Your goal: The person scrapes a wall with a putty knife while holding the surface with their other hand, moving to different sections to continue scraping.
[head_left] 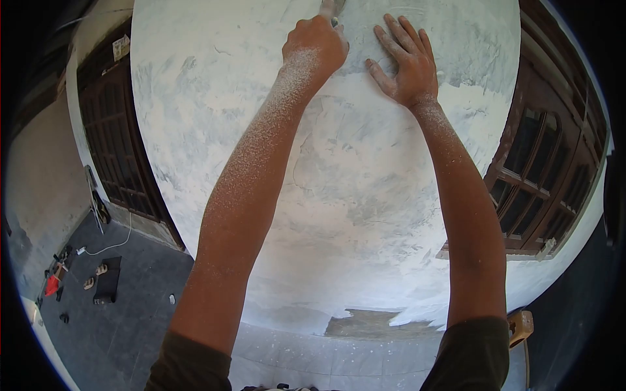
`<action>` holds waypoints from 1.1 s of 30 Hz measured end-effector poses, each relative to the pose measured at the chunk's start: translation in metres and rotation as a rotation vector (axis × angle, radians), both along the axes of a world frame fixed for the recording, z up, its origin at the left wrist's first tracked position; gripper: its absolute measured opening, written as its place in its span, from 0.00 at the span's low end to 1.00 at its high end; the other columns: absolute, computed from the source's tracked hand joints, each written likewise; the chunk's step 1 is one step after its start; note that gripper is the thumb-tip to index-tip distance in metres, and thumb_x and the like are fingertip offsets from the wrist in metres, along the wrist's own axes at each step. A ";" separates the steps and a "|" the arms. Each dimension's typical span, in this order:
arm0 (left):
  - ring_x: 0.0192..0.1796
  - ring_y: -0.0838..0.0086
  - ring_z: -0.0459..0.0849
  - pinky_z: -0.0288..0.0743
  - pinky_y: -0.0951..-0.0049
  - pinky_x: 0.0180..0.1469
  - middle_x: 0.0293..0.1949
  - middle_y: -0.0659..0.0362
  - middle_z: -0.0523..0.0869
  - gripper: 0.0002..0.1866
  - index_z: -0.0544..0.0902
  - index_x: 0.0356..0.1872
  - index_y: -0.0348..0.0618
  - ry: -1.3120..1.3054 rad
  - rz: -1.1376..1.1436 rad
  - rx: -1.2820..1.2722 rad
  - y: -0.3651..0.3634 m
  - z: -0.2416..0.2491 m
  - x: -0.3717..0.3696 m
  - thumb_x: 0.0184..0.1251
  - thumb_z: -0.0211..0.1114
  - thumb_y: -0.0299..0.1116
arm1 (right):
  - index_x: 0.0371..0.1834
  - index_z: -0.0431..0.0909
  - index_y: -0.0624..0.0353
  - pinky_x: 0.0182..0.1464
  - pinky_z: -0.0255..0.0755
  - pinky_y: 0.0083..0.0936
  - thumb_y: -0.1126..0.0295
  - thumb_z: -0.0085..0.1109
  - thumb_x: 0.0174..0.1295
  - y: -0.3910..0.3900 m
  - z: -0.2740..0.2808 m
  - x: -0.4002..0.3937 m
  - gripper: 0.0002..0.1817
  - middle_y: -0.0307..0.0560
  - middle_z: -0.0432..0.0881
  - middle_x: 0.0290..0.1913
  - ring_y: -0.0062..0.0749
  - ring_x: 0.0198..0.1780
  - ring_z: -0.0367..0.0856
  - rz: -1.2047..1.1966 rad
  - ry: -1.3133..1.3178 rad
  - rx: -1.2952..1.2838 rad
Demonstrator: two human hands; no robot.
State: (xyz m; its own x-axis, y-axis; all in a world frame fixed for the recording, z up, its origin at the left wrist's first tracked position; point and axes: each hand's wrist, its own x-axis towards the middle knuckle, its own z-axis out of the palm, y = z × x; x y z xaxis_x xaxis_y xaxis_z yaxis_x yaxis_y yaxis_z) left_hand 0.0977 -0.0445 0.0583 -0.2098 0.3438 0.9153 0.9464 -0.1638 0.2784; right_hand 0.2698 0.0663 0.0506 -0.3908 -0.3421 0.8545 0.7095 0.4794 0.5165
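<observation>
Both arms reach up in front of a white and grey patchy plastered wall (365,215). At the top centre, my left hand (315,49) is closed round the handle of a scraper-like tool (331,8), whose far end is cut off by the top of the view. To its right, my right hand (409,65) lies against the wall with its fingers spread, holding nothing. White dust covers my left forearm and wrist, with a lighter coat on the right wrist and fingers.
Brown wooden doors with panes stand at the left (117,137), and a brown window (535,176) is at the right. On the dark floor (130,326) lie sandals (89,283), a black mat (107,280), a white cable (117,245) and a red item (52,285).
</observation>
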 end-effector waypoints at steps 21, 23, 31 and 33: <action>0.51 0.46 0.88 0.81 0.49 0.57 0.44 0.42 0.89 0.32 0.64 0.77 0.51 -0.039 0.035 -0.059 -0.007 -0.045 0.013 0.74 0.58 0.39 | 0.70 0.75 0.40 0.82 0.45 0.45 0.50 0.66 0.60 0.003 0.006 0.002 0.33 0.37 0.67 0.77 0.36 0.79 0.59 0.037 -0.002 0.022; 0.50 0.46 0.88 0.81 0.49 0.56 0.43 0.41 0.88 0.32 0.63 0.77 0.52 -0.027 0.016 -0.031 -0.009 -0.015 0.008 0.73 0.59 0.40 | 0.71 0.74 0.39 0.82 0.45 0.45 0.50 0.65 0.61 0.004 0.002 0.001 0.33 0.37 0.67 0.77 0.36 0.80 0.58 0.024 0.000 0.024; 0.47 0.47 0.89 0.83 0.49 0.53 0.40 0.41 0.88 0.32 0.62 0.78 0.55 -0.038 0.071 -0.106 -0.007 -0.058 0.014 0.74 0.58 0.40 | 0.78 0.62 0.41 0.82 0.38 0.51 0.47 0.55 0.67 -0.010 0.002 -0.003 0.37 0.42 0.55 0.82 0.42 0.82 0.49 -0.091 -0.023 -0.071; 0.47 0.47 0.89 0.83 0.49 0.54 0.41 0.40 0.88 0.32 0.62 0.78 0.55 -0.033 0.056 -0.085 -0.004 -0.048 0.012 0.75 0.58 0.40 | 0.79 0.60 0.49 0.82 0.36 0.53 0.48 0.52 0.68 -0.018 0.004 -0.003 0.38 0.49 0.52 0.83 0.46 0.83 0.45 -0.206 -0.023 -0.139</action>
State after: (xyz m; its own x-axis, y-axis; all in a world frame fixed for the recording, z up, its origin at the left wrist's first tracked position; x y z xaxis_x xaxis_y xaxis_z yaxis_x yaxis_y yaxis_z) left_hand 0.1098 -0.0483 0.0098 -0.2605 0.4069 0.8755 0.9434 -0.0856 0.3205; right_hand 0.2665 0.0487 0.0542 -0.4599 -0.1333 0.8779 0.7885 0.3934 0.4728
